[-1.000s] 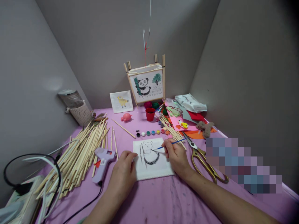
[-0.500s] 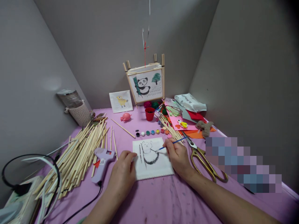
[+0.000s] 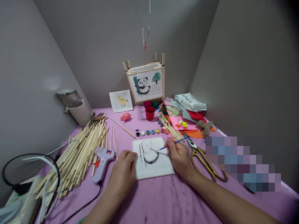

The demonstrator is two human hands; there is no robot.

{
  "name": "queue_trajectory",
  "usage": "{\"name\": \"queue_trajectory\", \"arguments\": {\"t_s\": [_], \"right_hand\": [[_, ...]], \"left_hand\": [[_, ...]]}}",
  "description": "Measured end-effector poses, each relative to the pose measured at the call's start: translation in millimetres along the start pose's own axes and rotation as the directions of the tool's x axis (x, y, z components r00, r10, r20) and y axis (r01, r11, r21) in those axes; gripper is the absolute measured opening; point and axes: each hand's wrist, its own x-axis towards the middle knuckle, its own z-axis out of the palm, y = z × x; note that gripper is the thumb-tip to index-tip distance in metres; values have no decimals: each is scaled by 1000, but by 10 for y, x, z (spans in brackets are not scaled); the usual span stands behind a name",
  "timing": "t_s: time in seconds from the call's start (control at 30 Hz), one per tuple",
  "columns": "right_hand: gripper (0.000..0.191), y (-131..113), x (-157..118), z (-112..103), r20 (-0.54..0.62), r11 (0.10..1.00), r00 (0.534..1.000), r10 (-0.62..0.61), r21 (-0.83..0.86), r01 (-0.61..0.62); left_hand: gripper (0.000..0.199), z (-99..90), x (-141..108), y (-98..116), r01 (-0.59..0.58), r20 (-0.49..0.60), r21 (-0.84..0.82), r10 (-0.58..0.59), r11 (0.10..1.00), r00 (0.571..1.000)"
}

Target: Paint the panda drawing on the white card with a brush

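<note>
The brush was pinched in the right hand, tip angled leftward onto the paper; the paper was pressed flat by the left hand.

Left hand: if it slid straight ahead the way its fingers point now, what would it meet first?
The left hand rests on the white sheet's left edge, fingers pointing up and slightly right. It would probably cross the painted vertical strokes first, then the paint pot row; depth is uncertain.
</note>
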Motion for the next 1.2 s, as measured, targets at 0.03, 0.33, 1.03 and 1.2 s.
{"name": "queue_trajectory", "arguments": {"t_s": [0.03,0.33,1.03,1.2], "right_hand": [[39,4,-1,-2,3,1000,1000,2,5,-2],[31,16,5,-29,70,998,997,33,54,-37],[26,-2,10,-37,75,995,995,-59,-72,64],[26,10,13,-39,84,992,992,-90,-80,97]], "left_hand": [[29,2,0,-4,-1,-3,0,1,1000,1000],[28,3,7,-10,-17,-25,24,17,1000,1000],[27,13,1,-10,-30,-36,12,30,999,999],[27,11,-1,-8,-17,-9,4,17,1000,1000]]}}
